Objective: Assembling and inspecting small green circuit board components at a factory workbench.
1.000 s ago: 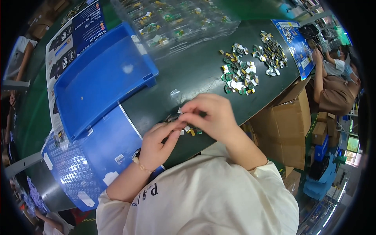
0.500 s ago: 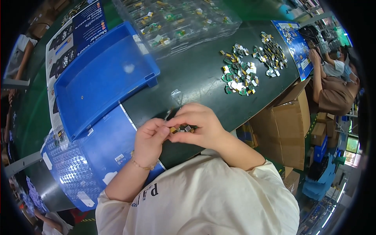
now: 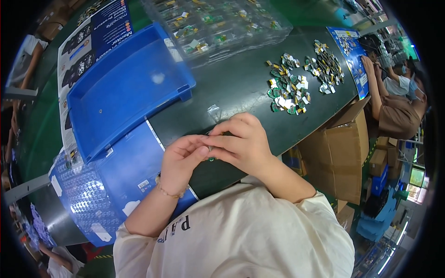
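Note:
My left hand point(image 3: 178, 160), with a beaded bracelet at its wrist, and my right hand point(image 3: 248, 143) meet fingertip to fingertip over the dark green table. Both are closed in a pinch around a small green circuit board point(image 3: 212, 159). Only a sliver of the board shows below the fingers, which hide the rest. Farther right lies a loose pile of small circuit boards point(image 3: 288, 92) with white and yellow parts, and a second pile of similar boards point(image 3: 327, 69) is just beyond it. A small clear scrap point(image 3: 213, 109) rests on the table beyond my hands.
A blue plastic tray point(image 3: 134, 109) sits at the left over blue printed cardboard point(image 3: 132, 155). Clear plastic trays point(image 3: 218, 32) with boards are stacked at the back. Clear bubbled plastic point(image 3: 88, 194) lies near left. By the right table edge stands a cardboard box point(image 3: 340, 157); a co-worker point(image 3: 398, 113) sits beyond.
My right hand's fingers have closed in toward the left hand, covering the small boards that showed between them before. The view has shifted slightly.

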A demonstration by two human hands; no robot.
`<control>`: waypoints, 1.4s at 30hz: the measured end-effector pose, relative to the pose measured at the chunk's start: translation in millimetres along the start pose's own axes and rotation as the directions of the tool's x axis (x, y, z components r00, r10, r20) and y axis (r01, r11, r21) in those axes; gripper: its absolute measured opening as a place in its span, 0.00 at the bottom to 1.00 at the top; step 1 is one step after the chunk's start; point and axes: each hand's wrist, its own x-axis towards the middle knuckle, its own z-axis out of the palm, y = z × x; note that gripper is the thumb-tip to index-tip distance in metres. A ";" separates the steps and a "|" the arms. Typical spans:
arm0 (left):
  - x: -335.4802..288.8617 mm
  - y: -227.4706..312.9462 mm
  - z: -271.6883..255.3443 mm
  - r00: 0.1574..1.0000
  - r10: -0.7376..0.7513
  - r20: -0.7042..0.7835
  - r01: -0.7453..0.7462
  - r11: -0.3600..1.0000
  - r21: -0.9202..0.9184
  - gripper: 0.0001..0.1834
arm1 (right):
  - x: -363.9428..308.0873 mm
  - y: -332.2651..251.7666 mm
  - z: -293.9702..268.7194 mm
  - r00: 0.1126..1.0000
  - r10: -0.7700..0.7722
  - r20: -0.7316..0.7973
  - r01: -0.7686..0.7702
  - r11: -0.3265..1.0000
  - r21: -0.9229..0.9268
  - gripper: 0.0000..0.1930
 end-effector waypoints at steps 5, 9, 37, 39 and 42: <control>0.7 -0.6 2.1 0.998 -0.065 0.007 0.065 0.993 -0.102 0.10 | -0.3 -4.5 -2.9 0.995 -0.087 -0.046 0.080 0.987 -0.136 0.16; 0.4 1.3 2.9 0.997 -0.079 0.008 0.079 0.986 -0.144 0.09 | -0.9 -1.4 -2.6 0.995 -0.087 -0.042 0.081 0.988 -0.131 0.16; -1.3 -4.1 3.9 0.996 -0.023 -0.084 0.005 0.978 -0.209 0.13 | -2.8 -6.6 10.4 0.996 0.004 -0.085 0.006 0.993 0.114 0.10; -0.1 -4.0 5.4 0.996 -0.017 -0.088 -0.002 0.978 -0.207 0.13 | -2.3 -6.3 8.6 0.997 0.078 -0.020 -0.072 0.977 0.200 0.09; -2.3 -2.4 6.9 0.995 -0.015 -0.094 -0.002 0.985 -0.174 0.13 | -2.6 -8.7 9.2 0.841 0.473 0.264 -0.518 0.559 0.648 0.06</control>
